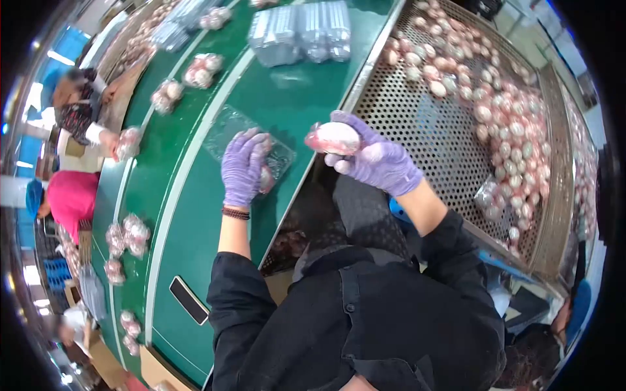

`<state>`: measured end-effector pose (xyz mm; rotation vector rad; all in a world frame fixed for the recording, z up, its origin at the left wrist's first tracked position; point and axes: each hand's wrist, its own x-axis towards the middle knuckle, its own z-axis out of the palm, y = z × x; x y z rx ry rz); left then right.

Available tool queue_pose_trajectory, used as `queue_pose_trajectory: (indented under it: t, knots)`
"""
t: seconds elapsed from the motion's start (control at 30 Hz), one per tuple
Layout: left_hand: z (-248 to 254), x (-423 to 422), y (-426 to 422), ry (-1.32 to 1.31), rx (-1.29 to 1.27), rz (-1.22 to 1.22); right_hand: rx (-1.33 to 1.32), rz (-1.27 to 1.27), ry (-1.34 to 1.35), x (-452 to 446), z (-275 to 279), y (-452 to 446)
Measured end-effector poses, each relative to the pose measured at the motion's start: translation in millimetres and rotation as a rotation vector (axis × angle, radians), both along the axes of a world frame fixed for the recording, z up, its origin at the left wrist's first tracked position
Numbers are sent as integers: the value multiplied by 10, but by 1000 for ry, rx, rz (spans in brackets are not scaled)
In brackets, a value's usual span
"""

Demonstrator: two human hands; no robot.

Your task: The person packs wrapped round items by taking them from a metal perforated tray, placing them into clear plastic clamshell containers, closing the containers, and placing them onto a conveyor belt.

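My right hand (375, 156), in a purple glove, grips a pink-and-white bulb (334, 138) that resembles garlic or an onion, between thumb and fingers, above the edge of the green conveyor table. My left hand (244, 163), gloved the same way, is curled over a similar bulb (266, 180) on a clear plastic bag (282, 158). Part of that bulb shows beside the palm; the fingers hide the rest. Whether the bulb lies inside the bag I cannot tell.
To the right, a perforated metal tray (398, 104) holds many loose bulbs (515, 153). Stacks of clear bags (300, 32) lie at the table's far end. Bagged bulbs (202, 70) sit along the belt. A phone-like black object (189, 300) lies near my left forearm. Co-workers stand across the belt.
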<state>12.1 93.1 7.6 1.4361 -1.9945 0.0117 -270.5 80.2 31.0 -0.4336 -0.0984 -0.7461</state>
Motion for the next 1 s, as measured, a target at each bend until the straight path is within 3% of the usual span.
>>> queue_pose_trajectory:
  t: [0.1, 0.23, 0.3, 0.33, 0.4, 0.43, 0.53, 0.63, 0.73, 0.83, 0.93, 1.0]
  knots:
    - [40, 32, 92, -51, -34, 1, -23, -12, 82, 450, -24, 52]
    - [49, 24, 97, -80, -75, 9, -145, -164, 626, 717, -19, -42]
    - [35, 42, 96, -85, -64, -6, -412, -231, 1081, 795, 35, -110]
    - [9, 52, 87, -77, -61, 0, -647, -377, 1178, 859, -97, -145]
    - [-35, 69, 45, -23, -57, 9, -1329, -703, 1500, 915, -339, -233]
    - [-59, 80, 25, -18, -55, 14, -1412, -557, 1722, 966, -62, -165]
    - [-114, 84, -6, 31, -17, 39, -1632, -363, 1911, 1122, 179, -200]
    - [-106, 60, -3, 42, 3, 95, -1775, -118, 1884, 1233, 353, -321]
    - [-107, 66, -57, 68, 29, 67, -1749, -75, 1899, 1349, 375, -406]
    - [-83, 40, -53, 99, 59, 70, -1685, -88, 1841, 1309, 290, -358]
    - [-85, 58, -64, 8, 32, 61, -1342, -283, 1523, 1065, -30, -446]
    - [-77, 47, -74, 16, 48, 54, -1443, -417, 1393, 1014, -149, -461]
